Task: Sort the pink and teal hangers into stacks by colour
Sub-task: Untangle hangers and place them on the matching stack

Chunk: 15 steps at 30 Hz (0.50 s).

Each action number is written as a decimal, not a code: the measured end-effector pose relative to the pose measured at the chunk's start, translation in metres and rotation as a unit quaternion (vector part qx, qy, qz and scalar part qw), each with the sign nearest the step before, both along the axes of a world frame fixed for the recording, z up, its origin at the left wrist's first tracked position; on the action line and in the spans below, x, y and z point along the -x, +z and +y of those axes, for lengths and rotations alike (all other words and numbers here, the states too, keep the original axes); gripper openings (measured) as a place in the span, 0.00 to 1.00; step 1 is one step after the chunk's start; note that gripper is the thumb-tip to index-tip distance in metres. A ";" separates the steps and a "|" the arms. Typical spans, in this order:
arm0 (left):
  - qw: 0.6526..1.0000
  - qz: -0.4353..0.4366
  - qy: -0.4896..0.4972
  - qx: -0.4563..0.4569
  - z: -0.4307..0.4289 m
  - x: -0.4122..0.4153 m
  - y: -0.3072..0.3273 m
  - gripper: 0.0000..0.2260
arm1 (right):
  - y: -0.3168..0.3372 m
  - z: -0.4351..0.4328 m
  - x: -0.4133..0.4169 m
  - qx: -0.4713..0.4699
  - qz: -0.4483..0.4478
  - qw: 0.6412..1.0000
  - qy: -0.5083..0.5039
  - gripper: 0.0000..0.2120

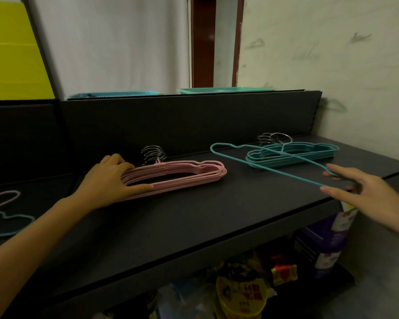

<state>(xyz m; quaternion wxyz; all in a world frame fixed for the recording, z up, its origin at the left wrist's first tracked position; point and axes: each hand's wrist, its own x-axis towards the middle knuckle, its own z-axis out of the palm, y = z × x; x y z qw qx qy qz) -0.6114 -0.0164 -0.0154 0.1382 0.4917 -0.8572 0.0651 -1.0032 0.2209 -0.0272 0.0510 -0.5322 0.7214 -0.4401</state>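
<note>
A stack of pink hangers lies on the dark shelf, metal hooks pointing back. My left hand rests on its left end, thumb along the front edge and fingers over the top. To the right lies a stack of teal hangers. My right hand grips one end of a single teal hanger, which is held tilted above the shelf and crosses over the front of the teal stack. At the far left lie a loose pink hanger and a loose teal hanger.
A dark back panel rises behind the shelf, with a blue basket and a green tray on top. A white wall closes the right side. Below the shelf's front edge sit a yellow tub and packaged goods.
</note>
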 end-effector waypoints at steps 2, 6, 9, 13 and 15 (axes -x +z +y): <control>0.999 -0.027 0.009 -0.016 0.002 0.003 0.003 0.45 | 0.002 -0.005 0.011 -0.012 0.008 1.000 0.018 0.45; 0.999 -0.048 0.004 -0.019 0.010 0.022 0.016 0.45 | 0.004 -0.023 0.043 -0.033 0.051 0.997 0.041 0.46; 1.000 -0.006 -0.014 0.014 0.018 0.054 0.023 0.37 | 0.007 -0.040 0.075 -0.043 0.075 0.994 0.073 0.43; 0.998 0.015 -0.022 0.062 0.026 0.114 0.022 0.26 | 0.018 -0.059 0.123 -0.068 0.096 0.987 0.109 0.44; 0.997 0.025 -0.025 0.068 0.029 0.144 0.020 0.25 | 0.022 -0.070 0.152 -0.078 0.106 0.984 0.124 0.45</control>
